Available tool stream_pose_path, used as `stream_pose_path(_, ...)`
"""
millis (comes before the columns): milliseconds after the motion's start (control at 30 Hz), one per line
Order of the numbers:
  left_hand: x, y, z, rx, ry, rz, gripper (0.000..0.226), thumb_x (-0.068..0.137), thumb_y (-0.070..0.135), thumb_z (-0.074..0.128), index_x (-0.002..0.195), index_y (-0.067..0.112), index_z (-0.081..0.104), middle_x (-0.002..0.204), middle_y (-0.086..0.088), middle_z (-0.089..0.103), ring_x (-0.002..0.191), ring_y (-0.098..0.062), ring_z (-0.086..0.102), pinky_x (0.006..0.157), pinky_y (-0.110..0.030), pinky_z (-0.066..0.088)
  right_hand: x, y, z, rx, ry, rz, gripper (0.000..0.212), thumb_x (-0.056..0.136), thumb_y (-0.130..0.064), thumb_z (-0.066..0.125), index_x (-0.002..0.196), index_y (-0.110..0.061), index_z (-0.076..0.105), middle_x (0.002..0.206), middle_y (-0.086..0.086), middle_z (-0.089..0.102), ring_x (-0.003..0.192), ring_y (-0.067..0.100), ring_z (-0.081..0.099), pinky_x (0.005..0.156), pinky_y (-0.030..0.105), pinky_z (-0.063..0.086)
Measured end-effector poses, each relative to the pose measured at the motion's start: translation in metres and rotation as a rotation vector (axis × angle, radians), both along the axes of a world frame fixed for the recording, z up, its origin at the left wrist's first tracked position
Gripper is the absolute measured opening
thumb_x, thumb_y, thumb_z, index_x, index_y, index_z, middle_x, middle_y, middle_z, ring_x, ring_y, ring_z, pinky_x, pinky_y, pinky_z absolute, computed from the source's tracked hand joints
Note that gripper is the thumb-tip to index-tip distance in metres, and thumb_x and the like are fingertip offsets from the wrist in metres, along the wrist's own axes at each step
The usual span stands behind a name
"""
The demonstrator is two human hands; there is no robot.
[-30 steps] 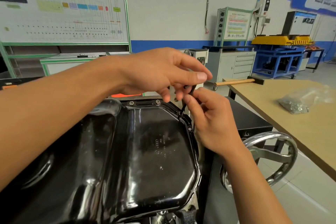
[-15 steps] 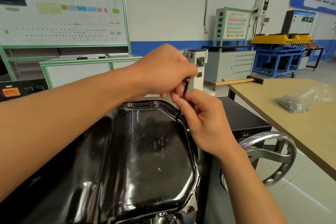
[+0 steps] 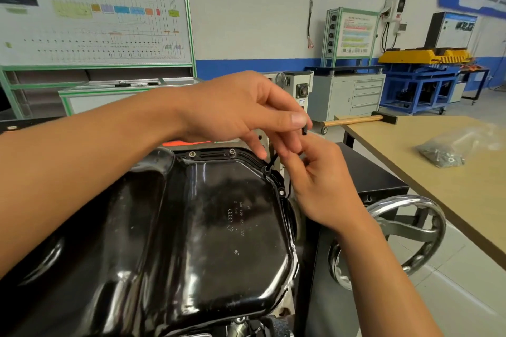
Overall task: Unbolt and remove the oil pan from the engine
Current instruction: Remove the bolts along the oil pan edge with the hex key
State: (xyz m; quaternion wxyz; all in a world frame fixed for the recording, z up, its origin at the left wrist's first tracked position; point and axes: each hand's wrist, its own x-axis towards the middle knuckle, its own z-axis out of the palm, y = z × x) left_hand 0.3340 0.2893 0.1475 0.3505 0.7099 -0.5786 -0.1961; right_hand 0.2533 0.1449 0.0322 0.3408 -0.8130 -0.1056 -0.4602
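Observation:
A glossy black oil pan (image 3: pixel 219 227) faces up on the engine in front of me. Two bolts (image 3: pixel 212 154) sit in its far flange. At the far right corner a thin black hex key (image 3: pixel 269 163) stands in a corner bolt (image 3: pixel 265 169). My left hand (image 3: pixel 241 109) pinches the key's upper end between thumb and fingers. My right hand (image 3: pixel 320 180) is just right of the corner, its fingertips closed on the key's shaft below the left hand. Most of the key is hidden by my fingers.
A chrome handwheel (image 3: pixel 399 232) on the black engine stand (image 3: pixel 367 178) sits right of the pan. A wooden table (image 3: pixel 438 172) on the right holds a hammer (image 3: pixel 358 119) and a plastic bag of hardware (image 3: pixel 449 150). Training boards and cabinets line the back wall.
Both hands stayed at the far right corner of the pan. My left hand's fingers rolled around the key's top end, and the thumb now points right.

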Motion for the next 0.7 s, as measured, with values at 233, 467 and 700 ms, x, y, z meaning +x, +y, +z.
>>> stream_pose_path(233, -0.008, -0.014, -0.006, -0.245, -0.247, 0.284, 0.032, 0.091, 0.019, 0.066, 0.062, 0.006, 0.064, 0.044, -0.003, 0.059, 0.035, -0.012, 0.054, 0.038, -0.016, 0.038, 0.006, 0.007, -0.004, 0.007, 0.021, -0.027, 0.023, 0.099, -0.018, 0.06, 0.078, -0.009, 0.063, 0.064, -0.012, 0.043, 0.06, 0.007, 0.041, 0.059, 0.018, 0.03)
stream_pose_path(467, 0.006, 0.0, 0.002, -0.018, 0.38, 0.112, 0.027, 0.087, 0.033, 0.065, 0.095, 0.009, 0.073, 0.068, -0.008, 0.064, 0.068, -0.021, 0.066, 0.05, -0.023, 0.051, 0.007, 0.007, -0.002, 0.028, 0.01, -0.017, 0.032, 0.101, -0.023, 0.057, 0.07, -0.021, 0.053, 0.061, -0.012, 0.041, 0.058, 0.006, 0.039, 0.057, 0.014, 0.028)
stream_pose_path(700, 0.011, 0.006, 0.006, 0.142, 0.442, -0.065, 0.042, 0.085, 0.03, 0.065, 0.12, 0.008, 0.069, 0.092, -0.007, 0.069, 0.097, -0.021, 0.065, 0.07, -0.026, 0.054, 0.002, 0.001, -0.003, 0.02, 0.066, 0.016, 0.027, 0.102, -0.016, 0.054, 0.079, -0.004, 0.061, 0.063, -0.009, 0.041, 0.057, 0.005, 0.036, 0.059, 0.019, 0.028)
